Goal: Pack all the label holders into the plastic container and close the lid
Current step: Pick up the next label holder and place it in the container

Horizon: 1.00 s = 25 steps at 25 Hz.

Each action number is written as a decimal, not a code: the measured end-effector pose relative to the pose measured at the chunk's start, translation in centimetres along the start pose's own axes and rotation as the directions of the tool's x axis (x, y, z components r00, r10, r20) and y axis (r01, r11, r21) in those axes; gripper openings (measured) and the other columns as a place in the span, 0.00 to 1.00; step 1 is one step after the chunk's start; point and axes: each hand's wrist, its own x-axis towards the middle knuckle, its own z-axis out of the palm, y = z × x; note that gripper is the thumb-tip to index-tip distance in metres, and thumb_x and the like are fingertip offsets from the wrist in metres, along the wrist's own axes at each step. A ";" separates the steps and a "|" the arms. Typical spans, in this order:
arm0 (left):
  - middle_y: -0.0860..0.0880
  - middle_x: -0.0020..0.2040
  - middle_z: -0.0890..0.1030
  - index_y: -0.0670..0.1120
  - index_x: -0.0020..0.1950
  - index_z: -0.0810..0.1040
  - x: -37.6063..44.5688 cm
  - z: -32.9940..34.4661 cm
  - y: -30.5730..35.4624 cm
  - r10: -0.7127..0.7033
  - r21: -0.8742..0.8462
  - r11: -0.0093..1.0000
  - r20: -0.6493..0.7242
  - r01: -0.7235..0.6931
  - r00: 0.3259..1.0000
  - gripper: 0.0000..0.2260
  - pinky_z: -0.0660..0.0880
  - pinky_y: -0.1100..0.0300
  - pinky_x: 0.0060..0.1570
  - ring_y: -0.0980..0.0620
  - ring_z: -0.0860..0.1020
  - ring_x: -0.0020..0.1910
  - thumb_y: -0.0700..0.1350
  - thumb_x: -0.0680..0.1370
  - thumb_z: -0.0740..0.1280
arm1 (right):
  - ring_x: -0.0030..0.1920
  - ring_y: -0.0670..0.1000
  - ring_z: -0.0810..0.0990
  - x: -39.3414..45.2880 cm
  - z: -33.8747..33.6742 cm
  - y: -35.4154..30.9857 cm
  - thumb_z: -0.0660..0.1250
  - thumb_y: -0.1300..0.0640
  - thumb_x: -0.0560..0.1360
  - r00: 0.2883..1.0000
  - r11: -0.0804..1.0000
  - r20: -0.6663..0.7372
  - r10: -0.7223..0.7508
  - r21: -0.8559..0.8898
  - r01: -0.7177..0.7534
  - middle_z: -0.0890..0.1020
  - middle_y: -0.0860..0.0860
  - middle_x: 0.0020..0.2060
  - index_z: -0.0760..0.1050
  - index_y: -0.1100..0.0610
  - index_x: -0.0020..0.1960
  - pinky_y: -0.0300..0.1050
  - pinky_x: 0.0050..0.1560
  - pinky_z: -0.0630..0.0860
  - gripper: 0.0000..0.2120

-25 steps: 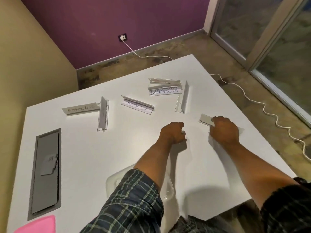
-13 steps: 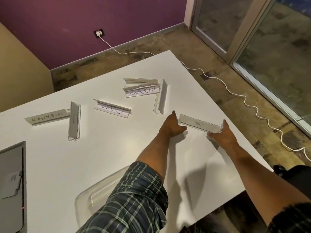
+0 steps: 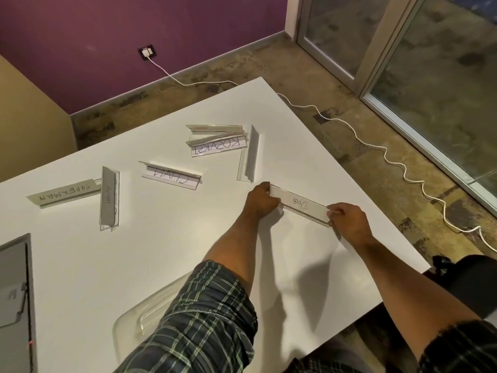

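A clear label holder marked "Dog" (image 3: 302,206) is gripped at both ends: my left hand (image 3: 260,201) pinches its far-left end, my right hand (image 3: 347,219) its near-right end. Several other label holders lie further back on the white table (image 3: 134,251): "KOSAKI" (image 3: 218,148) on a small pile, a blank one (image 3: 248,154) beside it, "CLIVIA" (image 3: 170,175), a grey one (image 3: 109,201) and "SUPERMAN" (image 3: 63,195). The clear plastic container (image 3: 134,327) sits near the front edge, mostly hidden under my left sleeve; a holder seems to lie inside.
A grey cable hatch (image 3: 14,300) is set into the table at the left. A white cable (image 3: 376,146) runs across the floor past the table's right edge. A dark chair (image 3: 462,281) stands at the right front corner.
Both hands have closed on the ends of the "Dog" holder, which half a second ago lay between my spread fingers. The view has swung right.
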 end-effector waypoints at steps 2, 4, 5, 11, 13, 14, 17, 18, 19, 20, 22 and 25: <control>0.48 0.59 0.83 0.45 0.64 0.80 -1.1 -1.7 -0.4 -0.018 -0.040 0.999 -0.031 0.016 0.999 0.19 0.70 0.64 0.55 0.48 0.79 0.61 0.41 0.72 0.72 | 0.34 0.58 0.82 -0.6 0.2 -0.5 0.69 0.61 0.78 0.994 0.992 0.109 0.011 0.126 -0.025 0.86 0.61 0.35 0.83 0.60 0.50 0.53 0.40 0.79 0.05; 0.48 0.64 0.81 0.45 0.70 0.76 -2.3 -3.8 -1.1 -0.045 -0.123 0.992 -0.060 0.037 0.997 0.25 0.71 0.60 0.65 0.49 0.78 0.64 0.41 0.73 0.74 | 0.35 0.62 0.82 -1.4 0.3 -1.5 0.70 0.62 0.77 0.967 0.964 0.254 0.007 0.257 -0.075 0.84 0.67 0.34 0.82 0.62 0.49 0.55 0.39 0.76 0.04; 0.47 0.65 0.80 0.44 0.71 0.75 -3.1 -4.8 -1.6 -0.056 -0.187 0.982 -0.070 0.042 0.996 0.26 0.71 0.55 0.68 0.48 0.77 0.65 0.41 0.73 0.74 | 0.35 0.63 0.82 -1.9 0.5 -2.0 0.70 0.62 0.77 0.948 0.949 0.318 0.003 0.298 -0.103 0.84 0.67 0.34 0.82 0.63 0.49 0.54 0.38 0.76 0.04; 0.42 0.73 0.70 0.44 0.80 0.60 -9.3 -9.3 -4.4 -0.271 -0.583 0.781 0.008 0.224 0.963 0.39 0.79 0.47 0.60 0.41 0.78 0.64 0.42 0.74 0.76 | 0.32 0.53 0.85 -6.2 4.2 -6.5 0.70 0.63 0.78 0.905 0.845 0.410 -0.117 0.520 -0.126 0.83 0.63 0.38 0.78 0.69 0.56 0.42 0.29 0.80 0.10; 0.42 0.67 0.78 0.45 0.77 0.64 -11.6 -10.5 -5.4 -0.290 -0.628 0.709 0.155 0.321 0.944 0.34 0.80 0.48 0.57 0.41 0.83 0.58 0.43 0.75 0.76 | 0.37 0.54 0.87 -8.2 6.0 -8.4 0.69 0.65 0.79 0.879 0.810 0.446 -0.168 0.571 -0.135 0.81 0.62 0.43 0.77 0.68 0.57 0.40 0.34 0.81 0.09; 0.43 0.63 0.81 0.46 0.74 0.69 -12.6 -10.8 -5.8 -0.271 -0.637 0.692 0.206 0.339 0.940 0.30 0.79 0.48 0.57 0.41 0.84 0.55 0.42 0.75 0.76 | 0.39 0.55 0.88 -9.1 6.9 -9.2 0.68 0.66 0.79 0.858 0.800 0.477 -0.190 0.582 -0.146 0.81 0.62 0.44 0.76 0.68 0.57 0.40 0.35 0.82 0.09; 0.47 0.51 0.86 0.50 0.61 0.78 -15.2 -11.9 -6.8 -0.227 -0.667 0.677 0.212 0.311 0.951 0.15 0.81 0.51 0.50 0.44 0.86 0.45 0.40 0.76 0.74 | 0.44 0.58 0.88 -12.4 9.2 -11.2 0.66 0.68 0.79 0.757 0.811 0.601 -0.255 0.560 -0.172 0.82 0.62 0.45 0.74 0.65 0.54 0.40 0.38 0.83 0.04; 0.48 0.48 0.87 0.51 0.58 0.79 -16.0 -12.5 -7.1 -0.224 -0.681 0.669 0.197 0.298 0.954 0.13 0.81 0.51 0.48 0.45 0.85 0.42 0.40 0.76 0.73 | 0.47 0.59 0.88 -13.5 10.0 -11.7 0.66 0.68 0.80 0.714 0.825 0.649 -0.263 0.535 -0.183 0.83 0.61 0.47 0.73 0.64 0.52 0.39 0.39 0.83 0.03; 0.48 0.46 0.86 0.52 0.56 0.80 -16.8 -13.1 -7.6 -0.225 -0.694 0.660 0.183 0.288 0.957 0.12 0.81 0.52 0.48 0.45 0.84 0.40 0.40 0.76 0.73 | 0.51 0.61 0.87 -14.4 10.7 -12.1 0.66 0.68 0.80 0.671 0.834 0.692 -0.266 0.514 -0.199 0.84 0.61 0.49 0.72 0.63 0.50 0.39 0.39 0.83 0.04; 0.48 0.46 0.86 0.53 0.56 0.80 -17.5 -13.9 -8.2 -0.229 -0.703 0.655 0.167 0.279 0.959 0.12 0.80 0.51 0.49 0.46 0.83 0.38 0.39 0.76 0.73 | 0.54 0.63 0.86 -15.2 11.6 -12.4 0.66 0.68 0.80 0.629 0.841 0.731 -0.263 0.494 -0.222 0.85 0.62 0.52 0.71 0.62 0.47 0.38 0.41 0.84 0.05; 0.48 0.46 0.86 0.55 0.56 0.81 -18.9 -15.4 -9.9 -0.241 -0.699 0.666 0.130 0.261 0.962 0.14 0.79 0.51 0.50 0.47 0.82 0.36 0.39 0.75 0.73 | 0.57 0.64 0.84 -16.6 13.1 -12.9 0.68 0.67 0.79 0.545 0.867 0.799 -0.257 0.439 -0.235 0.84 0.64 0.52 0.71 0.60 0.45 0.39 0.42 0.84 0.08; 0.48 0.45 0.85 0.55 0.58 0.82 -21.0 -17.7 -12.1 -0.227 -0.648 0.716 0.132 0.257 0.965 0.16 0.80 0.51 0.47 0.48 0.81 0.33 0.40 0.74 0.75 | 0.51 0.62 0.87 -17.4 14.5 -13.7 0.77 0.54 0.74 0.500 0.957 0.825 -0.264 0.291 0.025 0.86 0.64 0.45 0.74 0.61 0.44 0.44 0.42 0.85 0.14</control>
